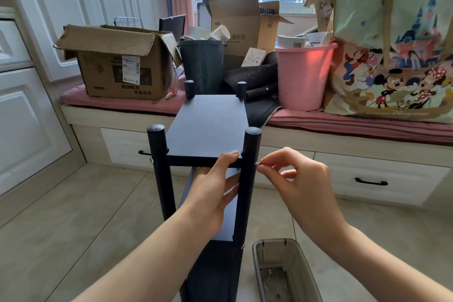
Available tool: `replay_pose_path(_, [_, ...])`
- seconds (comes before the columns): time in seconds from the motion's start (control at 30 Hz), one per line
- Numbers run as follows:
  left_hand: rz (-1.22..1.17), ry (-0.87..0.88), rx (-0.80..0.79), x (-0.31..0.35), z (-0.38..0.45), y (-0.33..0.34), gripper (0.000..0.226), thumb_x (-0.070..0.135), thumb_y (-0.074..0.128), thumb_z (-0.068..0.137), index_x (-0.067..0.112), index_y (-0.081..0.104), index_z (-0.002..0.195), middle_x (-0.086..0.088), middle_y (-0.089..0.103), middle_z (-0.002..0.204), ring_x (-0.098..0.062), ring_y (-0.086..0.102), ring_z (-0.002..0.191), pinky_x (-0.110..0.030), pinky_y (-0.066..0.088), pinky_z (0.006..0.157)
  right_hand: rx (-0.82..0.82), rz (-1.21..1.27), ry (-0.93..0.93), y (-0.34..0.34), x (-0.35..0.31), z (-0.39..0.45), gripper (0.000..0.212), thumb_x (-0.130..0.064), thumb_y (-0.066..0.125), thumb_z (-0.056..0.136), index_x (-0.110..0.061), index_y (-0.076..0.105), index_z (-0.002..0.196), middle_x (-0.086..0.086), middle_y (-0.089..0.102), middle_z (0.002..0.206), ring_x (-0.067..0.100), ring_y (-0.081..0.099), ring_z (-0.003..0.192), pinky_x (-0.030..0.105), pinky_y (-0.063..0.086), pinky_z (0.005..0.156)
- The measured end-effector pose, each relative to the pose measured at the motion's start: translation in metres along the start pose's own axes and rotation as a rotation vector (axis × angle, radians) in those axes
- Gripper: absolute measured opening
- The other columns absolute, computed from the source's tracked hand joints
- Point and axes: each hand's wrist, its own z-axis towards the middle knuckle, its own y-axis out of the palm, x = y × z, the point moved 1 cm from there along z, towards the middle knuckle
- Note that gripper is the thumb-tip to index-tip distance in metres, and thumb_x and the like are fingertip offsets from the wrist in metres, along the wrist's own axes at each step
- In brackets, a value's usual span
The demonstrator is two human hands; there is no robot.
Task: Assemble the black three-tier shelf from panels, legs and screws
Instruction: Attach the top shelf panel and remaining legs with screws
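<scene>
A left hand (215, 186) is gripping the front edge of a black shelf's top panel (208, 125) while the right hand (296, 174), just beside it, is pinching a small silver screw (257, 164) against the near right leg (250, 167).

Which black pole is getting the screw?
The near right leg: the right hand pinches a screw against its side, beside the top panel. The other three poles have no hand at them.

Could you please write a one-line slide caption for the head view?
Left hand steadies the top panel while the right hand pinches a screw at the near right leg.
</scene>
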Motion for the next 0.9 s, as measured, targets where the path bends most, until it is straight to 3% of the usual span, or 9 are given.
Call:
replay_pose_path(0.23, [-0.001,0.006,-0.002,0.0001,0.0005,-0.0005,0.037,0.034,0.065,0.093,0.013,0.066,0.124,-0.001,0.077,0.106,-0.017,0.074,0.097,-0.033,0.054,0.083,-0.011,-0.041,-0.027,0.0006,0.0020,-0.0002,0.012,-0.022,0.078,0.084,-0.029,0.068,0.085,-0.021,0.067,0.079,0.006,0.066,0.080,0.020,0.052,0.068])
replay_pose_path(0.4, [0.020,0.005,0.011,-0.0008,0.0005,0.0001,0.038,0.035,0.065,0.093,0.015,0.066,0.126,0.000,0.076,0.111,-0.020,0.073,0.102,-0.036,0.053,0.093,-0.001,-0.077,-0.038,0.0036,0.0010,-0.0016,0.017,-0.021,0.080,0.081,-0.028,0.066,0.087,-0.019,0.067,0.082,0.005,0.065,0.079,0.014,0.048,0.071])
replay_pose_path(0.57, [0.015,-0.003,0.024,-0.0011,0.0009,-0.0001,0.041,0.035,0.066,0.092,0.015,0.065,0.127,-0.001,0.075,0.113,-0.022,0.072,0.104,-0.039,0.052,0.098,0.028,-0.171,-0.057,0.0065,-0.0004,-0.0030,0.015,-0.021,0.079,0.083,-0.025,0.067,0.092,-0.015,0.067,0.086,0.004,0.063,0.077,0.031,0.054,0.073])
replay_pose_path(0.7, [0.006,0.000,0.021,-0.0007,0.0015,0.0003,0.040,0.035,0.066,0.092,0.015,0.066,0.127,0.001,0.076,0.110,-0.021,0.073,0.102,-0.039,0.052,0.098,0.051,-0.255,-0.120,0.0074,-0.0025,-0.0048,0.013,-0.016,0.077,0.085,-0.018,0.069,0.095,-0.011,0.067,0.088,0.012,0.062,0.076,0.045,0.055,0.072])
replay_pose_path(0.9, [-0.008,0.000,0.027,-0.0012,0.0007,0.0003,0.040,0.033,0.066,0.092,0.016,0.064,0.129,0.001,0.075,0.113,-0.021,0.073,0.103,-0.037,0.053,0.095,0.055,-0.209,-0.076,0.0045,-0.0026,-0.0038,0.010,-0.026,0.077,0.084,-0.021,0.073,0.092,-0.012,0.069,0.084,0.009,0.062,0.074,0.040,0.055,0.070])
